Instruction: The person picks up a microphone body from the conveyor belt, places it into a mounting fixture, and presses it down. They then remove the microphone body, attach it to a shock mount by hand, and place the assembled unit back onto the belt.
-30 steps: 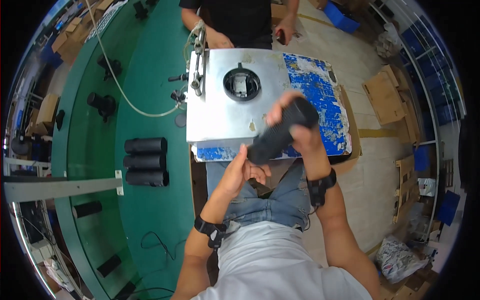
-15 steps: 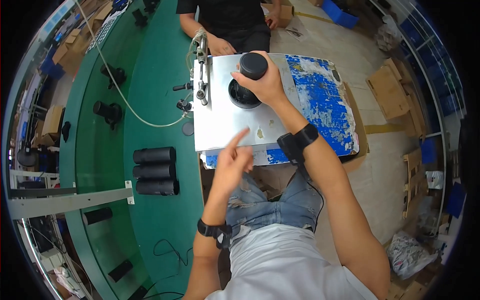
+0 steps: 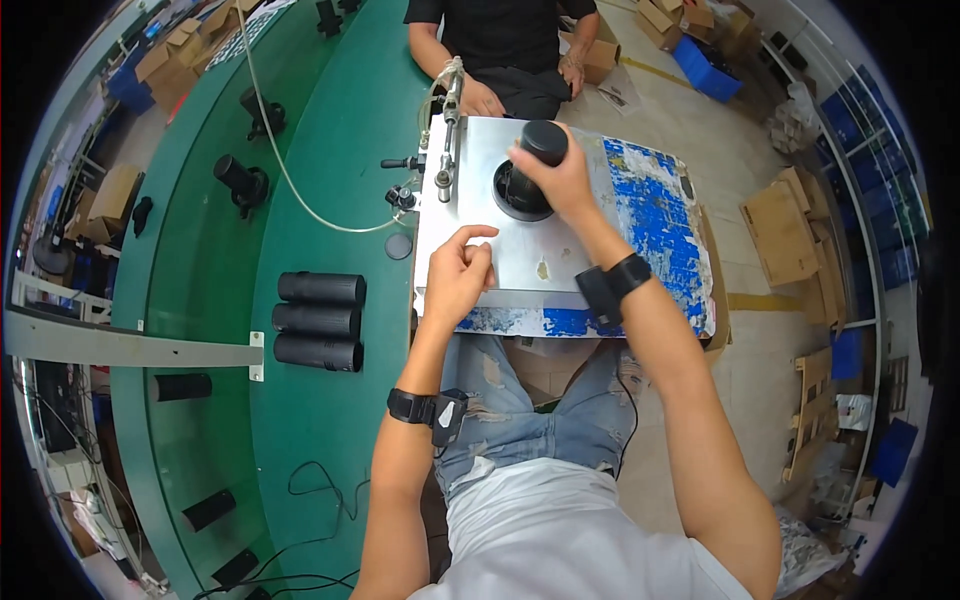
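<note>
My right hand (image 3: 564, 184) is wrapped round a black cylinder (image 3: 544, 143) with a smooth, rounded top. Its lower part stands in or against a dark round opening with a black ring (image 3: 522, 213) on a silver metal plate (image 3: 505, 262); whether it sits fully inside cannot be seen. Over the plate's near left edge, my left hand (image 3: 458, 278) holds nothing, index finger stretched to the right and the other fingers loosely bent. Just left of the ring, a metal lever clamp (image 3: 447, 150) with a hose is fixed along the plate's side.
Several similar black tubes, among them one lying on the green table (image 3: 320, 322), are to the left. A black disc (image 3: 398, 246) lies beside the plate. Worn blue-and-white board (image 3: 655, 230) extends right. Across from me sits a person in black (image 3: 500, 45). Cables trail at lower left.
My left hand has drawn its index finger in and turned it rightward over the plate. My right hand keeps its grip on the cylinder. The whole view has shifted, moving the scene rightward.
</note>
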`<state>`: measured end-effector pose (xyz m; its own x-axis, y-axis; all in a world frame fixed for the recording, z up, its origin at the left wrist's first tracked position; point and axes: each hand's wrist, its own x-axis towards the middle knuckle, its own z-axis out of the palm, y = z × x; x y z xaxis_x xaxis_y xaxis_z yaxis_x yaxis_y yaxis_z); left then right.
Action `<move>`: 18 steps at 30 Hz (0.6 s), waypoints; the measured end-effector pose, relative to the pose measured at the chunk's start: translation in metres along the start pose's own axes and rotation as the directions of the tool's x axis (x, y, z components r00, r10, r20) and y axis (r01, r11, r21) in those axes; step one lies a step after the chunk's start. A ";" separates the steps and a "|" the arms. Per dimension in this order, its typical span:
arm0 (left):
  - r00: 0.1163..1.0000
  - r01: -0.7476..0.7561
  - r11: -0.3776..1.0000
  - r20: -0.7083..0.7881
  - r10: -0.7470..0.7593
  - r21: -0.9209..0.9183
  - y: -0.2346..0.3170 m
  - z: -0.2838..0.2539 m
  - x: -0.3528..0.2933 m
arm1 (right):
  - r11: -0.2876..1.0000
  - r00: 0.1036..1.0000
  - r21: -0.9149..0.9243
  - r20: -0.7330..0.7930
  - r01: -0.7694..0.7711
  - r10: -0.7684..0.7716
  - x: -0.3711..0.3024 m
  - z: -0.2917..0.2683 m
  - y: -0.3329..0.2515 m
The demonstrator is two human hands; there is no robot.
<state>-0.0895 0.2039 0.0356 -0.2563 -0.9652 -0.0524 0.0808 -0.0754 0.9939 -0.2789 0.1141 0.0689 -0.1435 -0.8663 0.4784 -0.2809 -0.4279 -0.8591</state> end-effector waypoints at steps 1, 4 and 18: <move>1.000 0.004 1.000 -0.006 -0.004 -0.008 -0.002 0.002 0.001 | 0.987 0.983 0.120 0.163 -0.102 0.082 0.007 -0.011 -0.002; 0.997 -0.059 0.995 -0.052 0.063 0.077 -0.008 0.009 0.007 | 0.965 0.939 0.186 0.323 -0.185 0.118 0.025 -0.023 -0.007; 0.964 -0.121 0.944 -0.192 0.186 0.306 -0.003 0.014 0.003 | 0.978 0.976 0.204 0.205 0.032 -0.074 0.011 -0.006 0.008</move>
<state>-0.1040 0.2042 0.0342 -0.0472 -0.9922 0.1153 -0.1876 0.1221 0.9746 -0.2882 0.1020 0.0682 0.0753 -0.8664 0.4936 -0.0857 -0.4988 -0.8625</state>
